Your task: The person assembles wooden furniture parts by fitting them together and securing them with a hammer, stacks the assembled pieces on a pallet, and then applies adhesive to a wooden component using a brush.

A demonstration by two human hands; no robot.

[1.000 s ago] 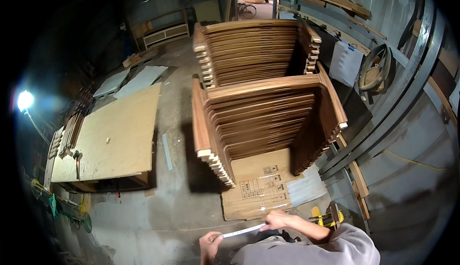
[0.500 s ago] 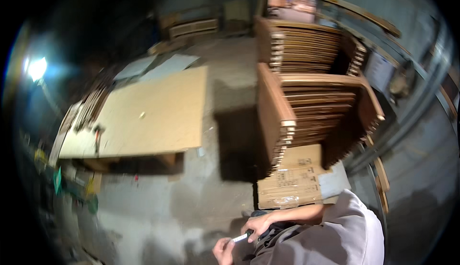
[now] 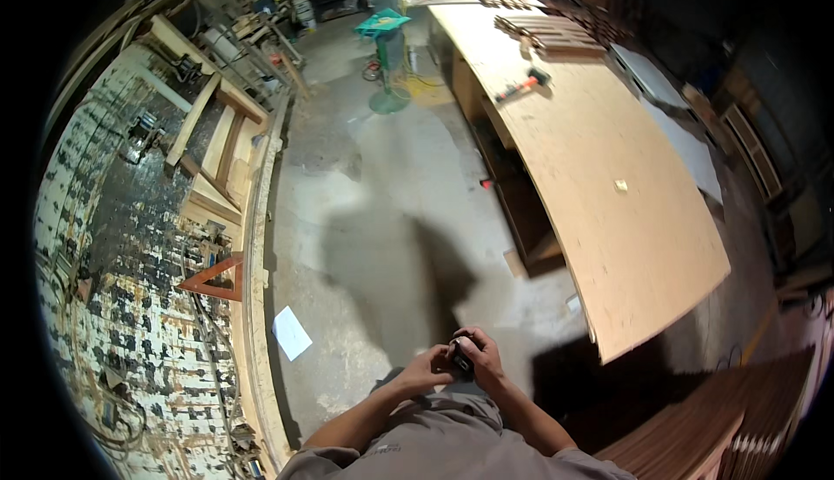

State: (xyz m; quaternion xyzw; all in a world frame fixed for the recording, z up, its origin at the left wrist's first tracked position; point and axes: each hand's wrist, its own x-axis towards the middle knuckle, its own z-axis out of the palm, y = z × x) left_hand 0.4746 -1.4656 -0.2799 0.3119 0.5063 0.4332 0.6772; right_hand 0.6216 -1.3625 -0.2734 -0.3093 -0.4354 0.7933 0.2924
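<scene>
A small dark tape measure [image 3: 461, 361] is held close in front of my body, between my two hands. My right hand [image 3: 483, 354] wraps round its case from the right, fingers curled over the top. From the left, my left hand [image 3: 426, 370] closes against the case with its fingertips. No drawn-out blade shows, and the fingers hide part of the case.
A large plywood-topped table [image 3: 599, 150] stands at the right, bearing a hammer [image 3: 525, 86] and wooden slats [image 3: 556, 35]. Stacked wooden frames [image 3: 695, 419] lie lower right. At left runs a stained workbench [image 3: 156, 297] with a red triangle [image 3: 217, 280]. Paper [image 3: 291, 334] lies on the floor.
My view has swung left, from the stacked frames toward the workbench and table. The white blade that stretched between my hands no longer shows; both hands have come together at the case.
</scene>
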